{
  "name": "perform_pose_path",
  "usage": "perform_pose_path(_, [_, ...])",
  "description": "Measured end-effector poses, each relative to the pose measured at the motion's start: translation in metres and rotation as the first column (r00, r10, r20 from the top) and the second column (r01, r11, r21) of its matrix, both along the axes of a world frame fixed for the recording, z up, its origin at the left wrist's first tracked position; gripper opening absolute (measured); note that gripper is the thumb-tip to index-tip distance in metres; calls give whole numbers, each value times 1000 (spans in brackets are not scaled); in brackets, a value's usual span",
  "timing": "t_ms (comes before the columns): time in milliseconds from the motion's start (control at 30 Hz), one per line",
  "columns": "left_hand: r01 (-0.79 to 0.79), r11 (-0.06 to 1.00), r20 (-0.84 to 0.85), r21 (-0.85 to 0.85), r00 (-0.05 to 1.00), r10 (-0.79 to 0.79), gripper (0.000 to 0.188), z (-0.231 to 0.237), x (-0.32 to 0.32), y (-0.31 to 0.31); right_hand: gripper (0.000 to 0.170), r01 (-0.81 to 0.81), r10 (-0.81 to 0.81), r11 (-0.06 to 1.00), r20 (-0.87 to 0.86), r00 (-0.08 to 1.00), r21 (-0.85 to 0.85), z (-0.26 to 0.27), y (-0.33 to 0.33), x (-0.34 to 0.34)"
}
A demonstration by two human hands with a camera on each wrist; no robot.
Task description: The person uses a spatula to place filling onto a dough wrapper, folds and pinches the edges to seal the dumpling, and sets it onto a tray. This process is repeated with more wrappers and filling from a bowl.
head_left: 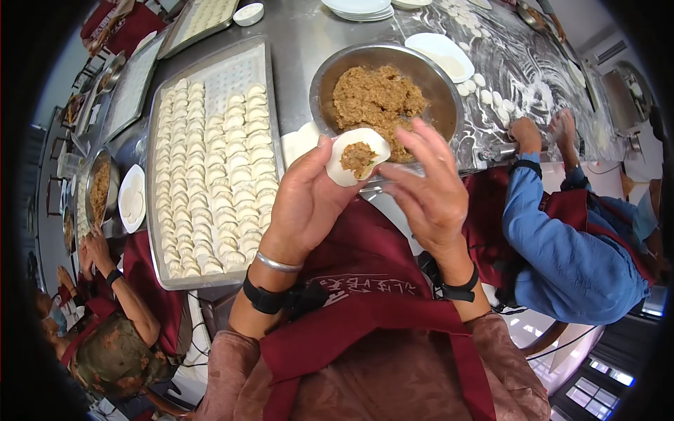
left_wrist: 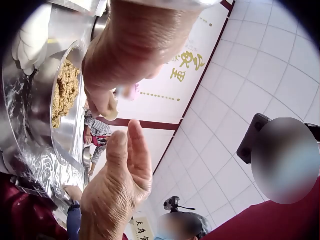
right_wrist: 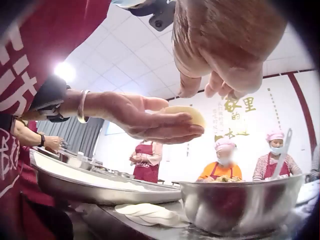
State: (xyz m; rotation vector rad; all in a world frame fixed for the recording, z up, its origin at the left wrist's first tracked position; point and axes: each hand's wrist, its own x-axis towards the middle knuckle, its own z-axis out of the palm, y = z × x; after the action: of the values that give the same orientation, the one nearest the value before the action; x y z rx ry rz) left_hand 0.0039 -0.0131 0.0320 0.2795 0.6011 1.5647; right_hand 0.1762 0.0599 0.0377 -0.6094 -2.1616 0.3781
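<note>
A round white dough wrapper (head_left: pixel 340 170) with a lump of brown filling (head_left: pixel 358 158) in its middle lies on the fingers of my left hand (head_left: pixel 303 193), the thumb at its edge. In the right wrist view the wrapper (right_wrist: pixel 192 116) rests on the nearly straight fingers of my left hand (right_wrist: pixel 142 118). My right hand (head_left: pixel 432 189) is raised just right of the wrapper, its fingers spread and slightly bent, holding nothing. The left wrist view shows my right hand (left_wrist: pixel 117 187) apart from the wrapper (left_wrist: pixel 111 109). Behind the hands stands a steel bowl (head_left: pixel 444 112) of filling (head_left: pixel 372 91).
Left of my hands, a large metal tray (head_left: pixel 277 133) holds rows of folded dumplings (head_left: pixel 210 182). Flat wrappers (head_left: pixel 298 142) lie between tray and bowl. A white plate (head_left: pixel 449 56) and dough pieces (head_left: pixel 498 102) are at the back right. A person in blue sleeves (head_left: pixel 562 238) works at the right.
</note>
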Motion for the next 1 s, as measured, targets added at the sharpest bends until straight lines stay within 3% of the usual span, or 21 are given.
perform_pose_path(67, [36, 999, -27, 8, 999, -36, 47, 2, 1, -4, 27, -133, 135, 990, -55, 989, 38, -1, 0, -11])
perform_pose_path(300, [22, 999, -148, 27, 989, -18, 48, 8, 4, -15, 20, -162, 165, 986, -88, 982, 37, -1, 1, -24])
perform_pose_path(367, [37, 999, -330, 27, 944, -26, 48, 10, 8, -16, 18, -137, 134, 991, -149, 980, -4, 2, 2, -29])
perform_pose_path(400, [39, 999, -331, 27, 943, -27, 48, 10, 10, -16, 18, -135, 133, 991, -150, 980, -3, 3, 2, -30])
perform_pose_path(467, [-45, 999, -496, 20, 867, 49, 38, 9, 14, -15, 17, -133, 130, 991, -160, 979, -9, 4, 3, -33])
perform_pose_path(567, [-90, 996, -567, 19, 819, 85, 34, 7, 15, -15, 19, -153, 150, 988, -180, 972, -3, 5, 6, -40])
perform_pose_path(700, [-104, 994, -498, 43, 860, 111, 33, 8, 13, -13, 24, -152, 150, 988, -169, 974, 2, 6, 9, -47])
perform_pose_path(767, [-191, 980, -459, 57, 867, 196, 38, 10, 12, -12, 24, -97, 41, 984, -338, 940, -151, 4, 4, -52])
perform_pose_path(800, [-192, 979, -465, 63, 863, 200, 38, 12, 11, -10, 24, -100, 44, 984, -346, 937, -146, 1, 0, -54])
perform_pose_path(867, [-309, 947, -434, 90, 844, 316, 40, 14, 10, -8, 26, -173, -134, 859, -536, 833, -482, -12, -8, -56])
perform_pose_path(1000, [-367, 921, -433, 131, 815, 386, 41, 11, 9, -8, 25, -217, -186, 752, -517, 836, -622, -22, -12, -58])
